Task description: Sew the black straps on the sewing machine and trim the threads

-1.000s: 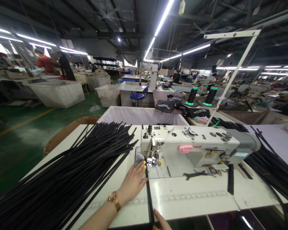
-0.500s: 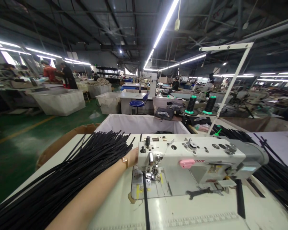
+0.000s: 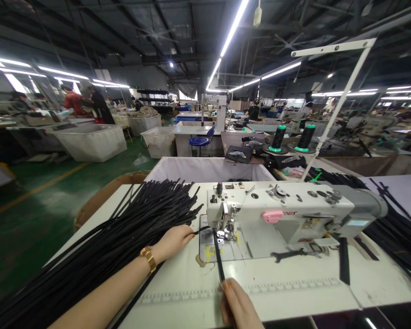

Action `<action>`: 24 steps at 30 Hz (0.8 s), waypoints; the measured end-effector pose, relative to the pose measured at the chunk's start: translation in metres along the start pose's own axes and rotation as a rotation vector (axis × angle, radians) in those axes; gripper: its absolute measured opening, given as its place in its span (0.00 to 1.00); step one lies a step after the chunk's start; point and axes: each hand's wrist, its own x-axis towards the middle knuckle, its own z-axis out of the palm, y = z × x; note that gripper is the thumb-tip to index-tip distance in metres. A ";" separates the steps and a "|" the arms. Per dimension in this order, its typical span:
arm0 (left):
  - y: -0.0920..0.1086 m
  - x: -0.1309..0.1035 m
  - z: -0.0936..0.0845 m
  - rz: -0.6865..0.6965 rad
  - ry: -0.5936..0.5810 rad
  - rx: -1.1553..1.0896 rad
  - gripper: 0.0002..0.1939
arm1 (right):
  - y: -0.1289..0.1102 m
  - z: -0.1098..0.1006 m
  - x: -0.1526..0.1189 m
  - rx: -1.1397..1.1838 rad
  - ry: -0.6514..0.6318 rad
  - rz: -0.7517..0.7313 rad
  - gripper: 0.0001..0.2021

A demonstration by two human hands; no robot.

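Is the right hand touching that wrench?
Apart. The head view shows white tabletop between the right hand and the wrench, with a plain gap.

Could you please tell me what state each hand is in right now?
Left hand: closed, pinching a black strip.
Right hand: closed, holding a black strip.

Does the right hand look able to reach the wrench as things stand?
Probably yes: just flat tabletop seems to separate the right hand from the wrench, though its grip is on a black strip.
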 end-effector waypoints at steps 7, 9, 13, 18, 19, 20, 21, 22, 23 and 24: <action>-0.005 -0.002 0.015 -0.090 0.040 -0.128 0.17 | -0.022 0.039 0.101 0.483 -0.186 0.306 0.10; -0.006 -0.002 0.016 -0.099 0.042 -0.145 0.17 | -0.021 0.044 0.118 0.490 -0.213 0.345 0.12; -0.008 -0.002 0.017 -0.107 0.034 -0.171 0.17 | -0.014 0.048 0.136 0.526 -0.256 0.392 0.10; -0.007 -0.003 0.017 -0.124 0.031 -0.180 0.16 | -0.011 0.051 0.145 0.588 -0.263 0.358 0.10; -0.007 -0.003 0.016 -0.127 0.032 -0.180 0.16 | -0.010 0.052 0.147 0.598 -0.262 0.347 0.11; -0.006 -0.003 0.016 -0.128 0.032 -0.179 0.16 | -0.009 0.053 0.148 0.605 -0.260 0.335 0.12; -0.005 -0.003 0.016 -0.129 0.033 -0.178 0.15 | -0.008 0.054 0.148 0.610 -0.258 0.324 0.12; -0.005 -0.004 0.016 -0.130 0.034 -0.177 0.15 | -0.007 0.055 0.149 0.612 -0.256 0.313 0.13; -0.004 -0.004 0.016 -0.132 0.035 -0.177 0.15 | -0.007 0.056 0.149 0.613 -0.252 0.301 0.14; -0.004 -0.004 0.016 -0.134 0.037 -0.176 0.15 | -0.006 0.057 0.149 0.613 -0.244 0.287 0.15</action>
